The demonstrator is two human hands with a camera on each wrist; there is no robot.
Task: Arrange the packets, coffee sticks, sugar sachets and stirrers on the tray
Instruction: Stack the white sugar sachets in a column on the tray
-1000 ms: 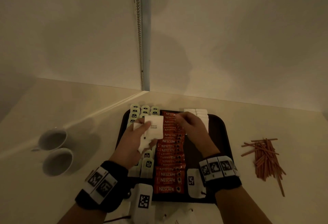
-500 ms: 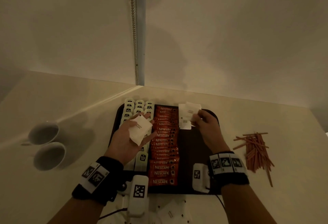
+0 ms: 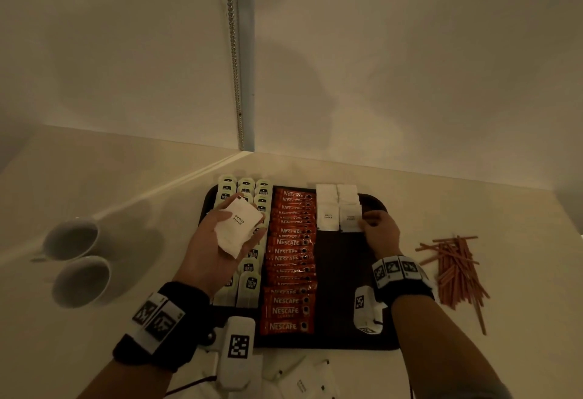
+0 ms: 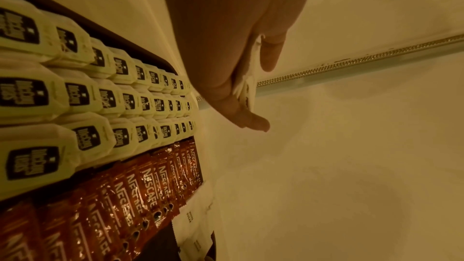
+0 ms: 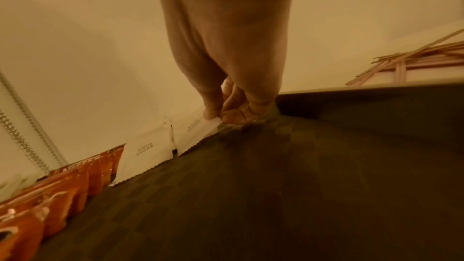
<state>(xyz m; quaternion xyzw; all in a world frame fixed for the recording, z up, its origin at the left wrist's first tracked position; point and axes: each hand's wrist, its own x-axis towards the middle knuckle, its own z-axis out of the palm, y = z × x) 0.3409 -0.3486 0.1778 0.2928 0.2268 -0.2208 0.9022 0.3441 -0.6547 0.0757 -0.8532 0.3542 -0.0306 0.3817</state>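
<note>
A dark tray (image 3: 347,272) holds three columns of white packets (image 3: 246,190), a column of red Nescafe coffee sticks (image 3: 290,259) and two short columns of white sugar sachets (image 3: 328,206) at its far right. My left hand (image 3: 220,244) is raised palm-up over the packets and holds a small stack of sugar sachets (image 3: 241,223), whose edge (image 4: 244,86) shows in the left wrist view. My right hand (image 3: 367,225) pinches the near right corner of a sugar sachet (image 3: 350,220) (image 5: 198,130) lying on the tray. Brown stirrers (image 3: 454,269) lie in a loose pile on the table, right of the tray.
Two white cups (image 3: 77,259) stand on the table to the left of the tray. A few loose sachets (image 3: 303,379) lie by the table's front edge. The wall corner and a hanging bead chain (image 3: 233,51) rise just behind the tray. The tray's near right part (image 5: 301,186) is bare.
My right hand took a sachet from the left hand's stack, carried it right and laid it in the right sachet column. The left hand has stayed over the packets, still holding the stack.
</note>
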